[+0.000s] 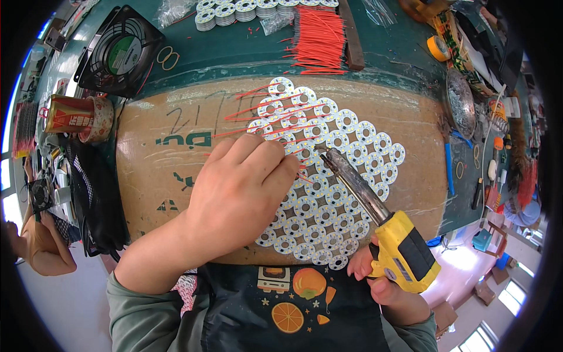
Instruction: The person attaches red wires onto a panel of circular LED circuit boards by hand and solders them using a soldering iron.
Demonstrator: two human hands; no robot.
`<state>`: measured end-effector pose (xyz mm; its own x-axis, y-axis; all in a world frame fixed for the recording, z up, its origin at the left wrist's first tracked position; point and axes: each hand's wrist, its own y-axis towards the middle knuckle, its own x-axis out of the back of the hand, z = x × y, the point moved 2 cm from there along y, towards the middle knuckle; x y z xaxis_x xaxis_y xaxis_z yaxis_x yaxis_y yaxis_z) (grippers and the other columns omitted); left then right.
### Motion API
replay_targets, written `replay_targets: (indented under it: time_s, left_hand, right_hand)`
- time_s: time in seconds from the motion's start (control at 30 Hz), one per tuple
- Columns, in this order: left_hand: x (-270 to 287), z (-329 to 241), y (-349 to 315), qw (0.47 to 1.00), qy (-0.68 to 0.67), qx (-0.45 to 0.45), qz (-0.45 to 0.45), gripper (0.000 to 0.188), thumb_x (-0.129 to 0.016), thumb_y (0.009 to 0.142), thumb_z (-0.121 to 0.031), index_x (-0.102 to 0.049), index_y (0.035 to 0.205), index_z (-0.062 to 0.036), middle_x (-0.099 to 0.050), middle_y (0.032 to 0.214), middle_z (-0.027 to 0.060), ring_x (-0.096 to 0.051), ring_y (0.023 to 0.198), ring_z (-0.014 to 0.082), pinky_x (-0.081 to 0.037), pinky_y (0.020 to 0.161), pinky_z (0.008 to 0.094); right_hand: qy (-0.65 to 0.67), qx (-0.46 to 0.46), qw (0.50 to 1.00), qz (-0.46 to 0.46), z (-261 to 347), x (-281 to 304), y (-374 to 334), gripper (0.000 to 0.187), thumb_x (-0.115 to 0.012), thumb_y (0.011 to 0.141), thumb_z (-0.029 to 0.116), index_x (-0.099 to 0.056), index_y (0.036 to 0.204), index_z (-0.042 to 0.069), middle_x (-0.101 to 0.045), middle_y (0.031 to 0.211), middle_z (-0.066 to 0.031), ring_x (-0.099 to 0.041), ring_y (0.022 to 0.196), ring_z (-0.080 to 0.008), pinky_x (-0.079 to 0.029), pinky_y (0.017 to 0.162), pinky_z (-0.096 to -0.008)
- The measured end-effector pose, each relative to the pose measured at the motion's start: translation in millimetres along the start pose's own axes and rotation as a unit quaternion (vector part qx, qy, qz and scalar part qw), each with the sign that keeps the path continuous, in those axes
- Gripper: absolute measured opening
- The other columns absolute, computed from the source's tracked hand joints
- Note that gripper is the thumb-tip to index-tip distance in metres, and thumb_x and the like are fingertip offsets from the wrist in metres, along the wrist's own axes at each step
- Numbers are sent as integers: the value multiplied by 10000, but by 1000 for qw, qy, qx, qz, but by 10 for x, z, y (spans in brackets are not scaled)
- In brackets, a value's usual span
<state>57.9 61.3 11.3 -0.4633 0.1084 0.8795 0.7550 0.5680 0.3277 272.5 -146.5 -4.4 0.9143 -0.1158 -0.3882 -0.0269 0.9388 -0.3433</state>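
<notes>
A sheet of joined round white LED boards [343, 220], each with a centre hole, lies on the brown worktop. My left hand [237, 185] reaches over the sheet's left side, its fingers pinched together on red wire [303, 176] whose ends poke out beside the fingertips. Several thin red wires [252, 113] run leftward from boards in the upper left rows. In my right hand [381, 278] is a yellow soldering gun [404, 252], gripped from below. Its metal barrel slants up and left, with the tip over the boards close to my left fingertips.
Beyond the brown board [158, 193] lie a bundle of red wires [319, 38], a dark bar [352, 35] and stacked LED boards [240, 12]. A black fan [120, 50] and a red-gold can [70, 114] stand left. A metal dish [461, 102] and orange tape roll [438, 48] sit right. Another person [44, 249] is at far left.
</notes>
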Motion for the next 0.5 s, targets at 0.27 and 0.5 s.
replay_targets:
  time_s: [0.27, 0.5]
  left_hand:
    - [219, -61, -65, 999, 1, -8, -32, 394, -726, 652, 23, -755, 1041, -36, -633, 929, 55, -637, 832, 239, -536, 734, 352]
    - [35, 70, -228, 999, 20, 24, 11, 366, -687, 755, -80, -734, 1117, -52, -628, 978, 34, -618, 879, 227, -530, 784, 367]
  right_hand:
    - [-59, 72, 994, 49, -10, -55, 257, 857, -759, 932, 534, -368, 1564, 105, -561, 884, 34, -594, 761, -124, -513, 976, -561]
    - [-39, 1, 999, 1, 27, -49, 149, 574, -828, 899, 385, -513, 1253, 62, -588, 864, -12, -596, 741, -147, -559, 722, -373]
